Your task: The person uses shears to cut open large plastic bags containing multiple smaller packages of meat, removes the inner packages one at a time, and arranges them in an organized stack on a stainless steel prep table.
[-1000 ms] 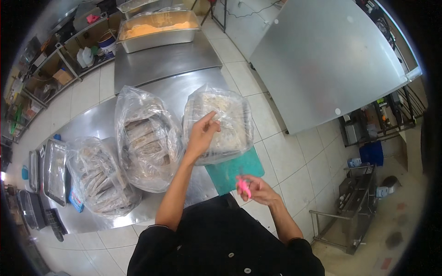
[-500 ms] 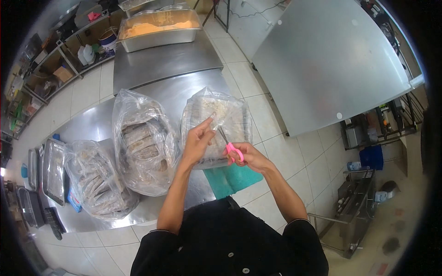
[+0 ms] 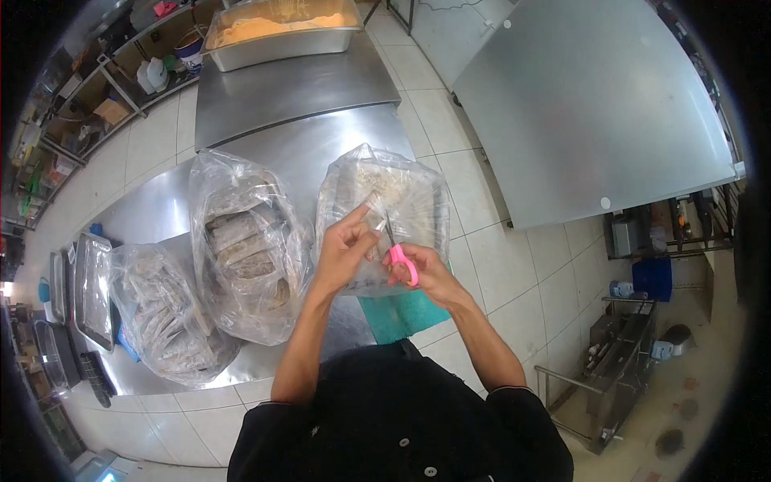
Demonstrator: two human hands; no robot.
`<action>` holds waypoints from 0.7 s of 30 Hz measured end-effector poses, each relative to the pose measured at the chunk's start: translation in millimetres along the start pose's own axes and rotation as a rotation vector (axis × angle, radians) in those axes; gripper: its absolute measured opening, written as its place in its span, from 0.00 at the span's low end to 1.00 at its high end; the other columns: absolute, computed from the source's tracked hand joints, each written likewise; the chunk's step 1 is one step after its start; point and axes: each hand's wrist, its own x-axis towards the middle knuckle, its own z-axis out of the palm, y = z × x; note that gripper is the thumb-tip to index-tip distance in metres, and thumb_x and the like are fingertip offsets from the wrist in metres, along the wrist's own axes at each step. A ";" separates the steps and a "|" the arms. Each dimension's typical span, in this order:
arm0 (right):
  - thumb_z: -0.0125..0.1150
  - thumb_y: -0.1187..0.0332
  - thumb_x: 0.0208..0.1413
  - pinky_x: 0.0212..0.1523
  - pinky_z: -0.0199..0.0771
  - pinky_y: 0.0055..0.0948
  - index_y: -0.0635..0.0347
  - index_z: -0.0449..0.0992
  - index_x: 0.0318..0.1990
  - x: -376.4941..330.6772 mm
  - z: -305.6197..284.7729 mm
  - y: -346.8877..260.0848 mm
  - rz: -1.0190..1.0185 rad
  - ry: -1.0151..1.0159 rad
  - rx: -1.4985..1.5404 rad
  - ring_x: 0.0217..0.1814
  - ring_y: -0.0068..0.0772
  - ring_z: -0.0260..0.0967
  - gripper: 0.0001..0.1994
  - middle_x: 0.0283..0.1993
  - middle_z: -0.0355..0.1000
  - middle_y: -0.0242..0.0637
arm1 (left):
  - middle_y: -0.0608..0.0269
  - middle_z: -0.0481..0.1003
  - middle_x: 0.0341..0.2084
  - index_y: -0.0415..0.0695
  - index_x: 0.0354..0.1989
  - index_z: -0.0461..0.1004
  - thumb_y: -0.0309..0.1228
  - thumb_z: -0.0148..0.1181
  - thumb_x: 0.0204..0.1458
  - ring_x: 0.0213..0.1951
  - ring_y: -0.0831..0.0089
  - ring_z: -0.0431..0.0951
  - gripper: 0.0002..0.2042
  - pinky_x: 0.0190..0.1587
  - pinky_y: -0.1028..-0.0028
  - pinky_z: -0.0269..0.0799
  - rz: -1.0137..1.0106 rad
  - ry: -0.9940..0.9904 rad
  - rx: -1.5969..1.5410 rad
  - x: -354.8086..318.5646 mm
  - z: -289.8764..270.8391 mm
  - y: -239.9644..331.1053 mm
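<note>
Pink-handled scissors (image 3: 405, 265) are in my right hand (image 3: 430, 277), fingers wrapped round the handles. Their metal blades point away from me, over a clear plastic bag (image 3: 422, 201) with pale, crumbly-looking contents. My left hand (image 3: 345, 249) is just left of the blades, its thumb and forefinger closed on a gathered piece of that bag's film. Left of it lies a larger clear bag (image 3: 249, 241) of brownish-grey slabs. Another clear bag (image 3: 173, 313) of similar dark pieces sits farther left. What the pieces are, I cannot tell.
The bags rest on a steel table (image 3: 281, 132). A green cloth (image 3: 405, 313) hangs at its near edge. A steel pan (image 3: 281, 48) of orange powder stands at the far end. Metal trays (image 3: 94, 293) lie left. A large grey-topped unit (image 3: 602, 120) stands right.
The scissors have shifted slightly left, toward my left hand, and their blades point more directly away from me. My left hand keeps its pinch on the film. The whole view has tilted slightly.
</note>
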 end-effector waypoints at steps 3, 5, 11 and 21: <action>0.70 0.54 0.64 0.35 0.66 0.20 0.60 0.80 0.49 7.4 18.1 -2.6 -0.012 0.058 0.043 0.37 0.18 0.73 0.19 0.38 0.76 0.26 | 0.75 0.68 0.21 0.25 0.74 0.58 0.23 0.61 0.62 0.24 0.86 0.68 0.33 0.29 0.80 0.67 0.026 0.033 -0.020 -2.8 3.7 -4.5; 0.70 0.58 0.65 0.37 0.71 0.22 0.62 0.81 0.47 10.7 26.4 -2.8 -0.017 0.112 0.058 0.38 0.18 0.72 0.16 0.38 0.76 0.25 | 0.75 0.68 0.21 0.26 0.74 0.59 0.23 0.61 0.62 0.24 0.86 0.68 0.32 0.29 0.81 0.67 0.047 0.062 -0.029 -3.6 3.7 -8.8; 0.71 0.52 0.63 0.32 0.60 0.17 0.60 0.79 0.45 5.9 18.4 1.1 -0.043 0.063 0.090 0.33 0.15 0.67 0.19 0.37 0.74 0.26 | 0.77 0.68 0.21 0.29 0.74 0.62 0.23 0.60 0.62 0.24 0.88 0.67 0.31 0.28 0.82 0.65 0.034 0.066 -0.077 -3.1 1.6 -11.7; 0.66 0.45 0.65 0.30 0.54 0.19 0.58 0.77 0.44 2.4 17.3 -4.9 0.101 -0.075 0.189 0.32 0.15 0.62 0.23 0.35 0.70 0.26 | 0.76 0.71 0.23 0.33 0.75 0.62 0.23 0.60 0.62 0.25 0.88 0.68 0.31 0.30 0.83 0.65 -0.022 0.075 -0.124 -5.7 -3.2 -11.9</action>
